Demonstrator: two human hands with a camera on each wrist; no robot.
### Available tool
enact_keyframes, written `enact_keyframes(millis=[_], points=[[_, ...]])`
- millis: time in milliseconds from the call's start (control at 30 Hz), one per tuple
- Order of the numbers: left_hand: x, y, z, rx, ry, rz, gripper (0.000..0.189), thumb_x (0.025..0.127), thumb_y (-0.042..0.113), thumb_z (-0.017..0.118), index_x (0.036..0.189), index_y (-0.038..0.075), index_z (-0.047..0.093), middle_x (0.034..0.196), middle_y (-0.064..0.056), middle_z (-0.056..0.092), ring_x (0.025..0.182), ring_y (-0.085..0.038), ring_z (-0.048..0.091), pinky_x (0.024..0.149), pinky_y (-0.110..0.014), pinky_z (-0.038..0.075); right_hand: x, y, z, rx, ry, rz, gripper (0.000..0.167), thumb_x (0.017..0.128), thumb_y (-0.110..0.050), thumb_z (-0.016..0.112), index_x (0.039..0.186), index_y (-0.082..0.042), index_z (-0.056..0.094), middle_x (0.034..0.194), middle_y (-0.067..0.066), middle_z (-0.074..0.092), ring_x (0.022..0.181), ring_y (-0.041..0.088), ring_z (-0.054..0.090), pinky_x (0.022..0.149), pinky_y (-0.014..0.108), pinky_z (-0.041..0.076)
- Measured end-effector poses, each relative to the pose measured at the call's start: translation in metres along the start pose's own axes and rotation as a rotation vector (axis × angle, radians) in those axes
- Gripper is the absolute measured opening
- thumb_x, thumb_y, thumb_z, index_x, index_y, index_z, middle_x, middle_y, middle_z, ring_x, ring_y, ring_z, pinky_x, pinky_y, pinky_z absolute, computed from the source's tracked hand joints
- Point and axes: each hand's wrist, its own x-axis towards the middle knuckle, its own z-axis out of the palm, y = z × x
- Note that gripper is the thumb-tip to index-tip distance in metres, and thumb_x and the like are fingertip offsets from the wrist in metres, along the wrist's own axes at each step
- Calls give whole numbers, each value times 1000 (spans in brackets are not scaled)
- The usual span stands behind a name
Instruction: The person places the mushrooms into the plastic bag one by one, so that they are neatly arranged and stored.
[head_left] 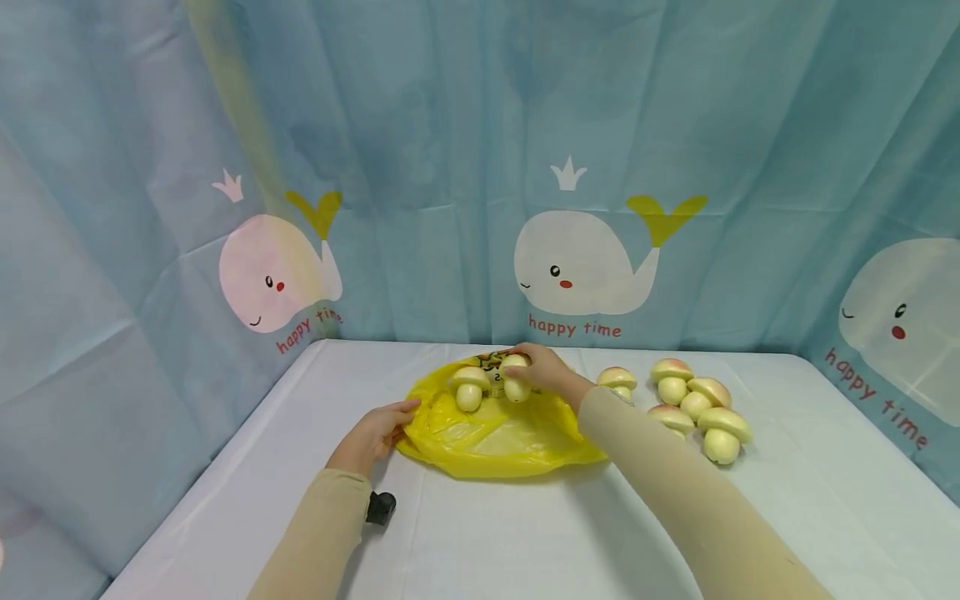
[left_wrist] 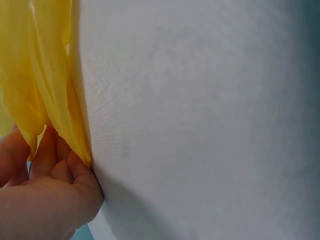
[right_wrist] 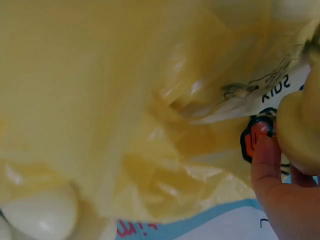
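Observation:
A yellow plastic bag [head_left: 502, 454] lies spread on the table, its mouth facing me. My left hand [head_left: 378, 433] pinches the bag's left edge; in the left wrist view, fingers [left_wrist: 47, 155] curl at the hanging yellow film. Over the bag's far side, my right hand [head_left: 546, 371] holds a toy mushroom [head_left: 516, 381] by its cap, stem pointing down. The right wrist view shows that mushroom's rounded cap [right_wrist: 295, 135] against the thumb and finger. Just left of it, another pale mushroom [head_left: 470, 392] stands upright within the bag's outline. Dark and red print shows on the bag's far part.
Several pale green mushrooms with pinkish caps, one of them a front mushroom [head_left: 723, 437], lie right of the bag beyond my right forearm. A small black object [head_left: 380, 507] is by my left wrist. Behind the white table [head_left: 480, 542] hangs a blue whale-print curtain [head_left: 450, 125].

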Motion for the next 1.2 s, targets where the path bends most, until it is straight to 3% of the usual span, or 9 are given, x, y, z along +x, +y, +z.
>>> enact_keyframes(millis=[200, 433, 633, 833, 1200], points=[[1, -2, -1, -18, -7, 20, 43, 103, 1, 39, 145, -3, 40, 150, -25, 33, 134, -36, 37, 112, -42, 30, 11, 1, 22, -7, 73, 10, 44, 94, -19, 66, 133, -1, 57, 131, 19, 56, 115, 33, 51, 98, 43, 43], [1, -2, -1, -13, 4, 24, 42, 102, 0, 40, 144, -4, 42, 151, -25, 32, 134, -37, 38, 111, -42, 31, 15, 5, 35, 36, 131, 104, 51, 91, -20, 70, 135, 0, 53, 135, 21, 50, 124, 34, 46, 107, 44, 36], [0, -1, 1, -18, 12, 17, 42, 102, 1, 40, 144, -4, 42, 150, -25, 34, 132, -35, 39, 111, -42, 31, 14, 5, 39, 55, 138, 122, 48, 90, -21, 71, 130, 1, 54, 135, 19, 52, 126, 33, 46, 107, 43, 37], [-1, 0, 2, -15, 14, 21, 42, 102, 1, 40, 144, -4, 42, 149, -25, 36, 130, -33, 41, 111, -41, 32, 13, 7, 43, 142, 128, 129, 47, 90, -19, 71, 132, -5, 54, 135, 16, 54, 124, 31, 49, 104, 43, 40], [-2, -2, 3, -20, 34, 13, 41, 102, 4, 44, 143, -3, 45, 146, -24, 40, 120, -28, 48, 108, -39, 36, 10, 5, 47, 180, 105, 140, 43, 91, -18, 69, 129, -6, 52, 131, 16, 56, 114, 30, 53, 100, 41, 43]])
